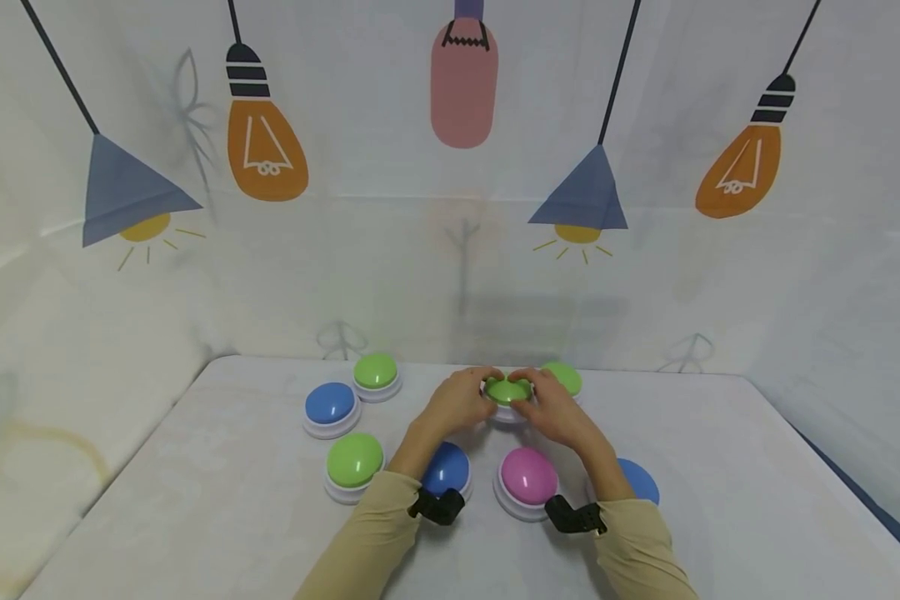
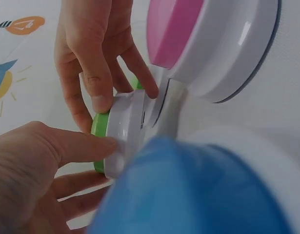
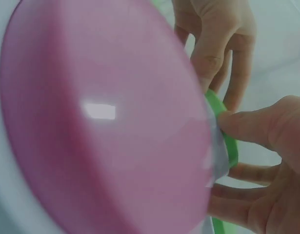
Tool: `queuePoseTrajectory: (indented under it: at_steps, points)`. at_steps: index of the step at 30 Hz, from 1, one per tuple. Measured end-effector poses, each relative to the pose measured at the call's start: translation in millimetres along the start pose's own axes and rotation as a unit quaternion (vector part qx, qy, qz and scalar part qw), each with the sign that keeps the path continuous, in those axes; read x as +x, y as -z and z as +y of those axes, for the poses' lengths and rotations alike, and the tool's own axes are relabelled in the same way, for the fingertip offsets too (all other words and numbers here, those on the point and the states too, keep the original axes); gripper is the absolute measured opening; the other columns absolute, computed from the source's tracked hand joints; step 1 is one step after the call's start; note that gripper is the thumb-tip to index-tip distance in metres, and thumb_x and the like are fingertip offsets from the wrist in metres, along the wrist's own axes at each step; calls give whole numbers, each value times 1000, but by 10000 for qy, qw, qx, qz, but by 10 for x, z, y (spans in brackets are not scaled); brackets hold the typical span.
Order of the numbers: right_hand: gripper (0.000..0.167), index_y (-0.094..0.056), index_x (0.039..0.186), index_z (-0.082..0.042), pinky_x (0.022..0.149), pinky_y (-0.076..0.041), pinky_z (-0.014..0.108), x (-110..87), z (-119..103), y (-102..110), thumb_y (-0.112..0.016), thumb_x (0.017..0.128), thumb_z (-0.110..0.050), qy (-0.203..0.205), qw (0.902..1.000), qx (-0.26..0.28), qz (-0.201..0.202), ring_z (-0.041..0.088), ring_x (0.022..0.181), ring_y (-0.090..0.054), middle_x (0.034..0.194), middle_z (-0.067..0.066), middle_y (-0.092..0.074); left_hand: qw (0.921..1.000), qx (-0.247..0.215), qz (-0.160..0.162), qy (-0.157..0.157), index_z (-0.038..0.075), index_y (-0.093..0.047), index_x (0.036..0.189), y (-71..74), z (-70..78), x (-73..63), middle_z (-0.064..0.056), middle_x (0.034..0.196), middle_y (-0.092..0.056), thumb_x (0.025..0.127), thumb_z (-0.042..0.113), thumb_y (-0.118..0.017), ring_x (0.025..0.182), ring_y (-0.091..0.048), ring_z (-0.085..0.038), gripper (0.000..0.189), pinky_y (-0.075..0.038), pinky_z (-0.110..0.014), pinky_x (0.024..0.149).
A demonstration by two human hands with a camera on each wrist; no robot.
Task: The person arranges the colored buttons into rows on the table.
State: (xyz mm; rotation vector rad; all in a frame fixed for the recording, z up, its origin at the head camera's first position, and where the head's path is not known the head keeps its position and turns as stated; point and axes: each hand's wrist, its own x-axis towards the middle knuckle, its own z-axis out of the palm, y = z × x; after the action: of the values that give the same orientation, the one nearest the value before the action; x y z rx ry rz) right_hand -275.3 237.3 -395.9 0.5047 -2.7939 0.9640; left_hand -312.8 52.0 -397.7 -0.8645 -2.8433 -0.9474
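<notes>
Nearest me, my tan sleeves are reaching in over the white table, a black wrist camera riding on each wrist. Front row of dome push buttons, left to right: green front button, blue middle button, pink button, blue right button. My left forearm and wrist are partly covering the middle blue; my right forearm is partly covering the right blue. Pink is sitting between my forearms.

Further out, left side: blue left button is sitting with green rear button just behind it.

Between my hands: green held button, white base. Left hand is gripping its left side, thumb pressing near the cap edge; right hand is gripping the right side the same way. Can't tell if the base is touching the table. Another green button is showing partly behind my right hand.

Farthest: white backdrop is hanging behind the table, printed with lamps and orange bulbs.
</notes>
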Motion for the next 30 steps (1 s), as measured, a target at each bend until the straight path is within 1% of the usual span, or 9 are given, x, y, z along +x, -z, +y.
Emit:
queuePoseTrajectory:
  at_steps: [3,6,13,17,20,24,30]
  points:
    - [37,-58,125,4,95,-46,54,1,-23,14,-66,90,-5,130,9997,60,193,39,114,-53,124,24,-58,9999,-100,91,-22,14,-63,130,42,-1,-4,-8,120,-66,81,13,-71,98,-62,-22,49,-51,-38,83]
    - [38,-58,126,5,97,-46,55,5,-49,34,-65,91,-5,181,9994,123,271,40,117,-53,126,25,-58,9997,-213,115,-62,13,-62,131,90,6,-19,-9,124,-64,82,14,-71,101,-62,-23,50,-51,-38,84]
    - [40,-54,132,3,99,-46,57,6,-119,81,-62,95,-7,-40,9991,374,187,41,123,-49,134,25,-52,9987,-460,150,-155,14,-60,133,174,25,-61,-7,128,-62,85,19,-71,105,-61,-24,49,-49,-39,86]
    - [40,-52,135,2,98,-47,55,6,-151,103,-60,97,-9,-110,9988,464,120,40,125,-47,136,24,-49,9982,-545,204,-136,16,-61,133,201,19,-84,-6,130,-61,86,21,-71,106,-60,-22,49,-50,-38,86]
    - [40,-52,135,2,98,-48,53,5,-175,121,-60,97,-10,-121,9985,529,87,39,124,-48,135,23,-50,9981,-576,204,-121,16,-60,134,212,6,-99,-4,132,-60,87,23,-71,108,-60,-21,48,-50,-37,87]
    - [40,-53,134,2,97,-50,51,-1,-207,140,-61,97,-10,-54,9981,612,84,38,123,-49,135,22,-51,9972,-700,220,-133,17,-60,134,245,-4,-134,-4,134,-59,88,26,-72,112,-61,-23,49,-51,-37,89]
    - [42,-51,136,2,99,-48,51,-22,-277,156,-61,96,-10,12,9973,735,87,37,125,-48,137,22,-51,9959,-857,278,-95,19,-60,134,329,5,-206,-3,136,-58,88,28,-72,116,-61,-25,49,-52,-39,90]
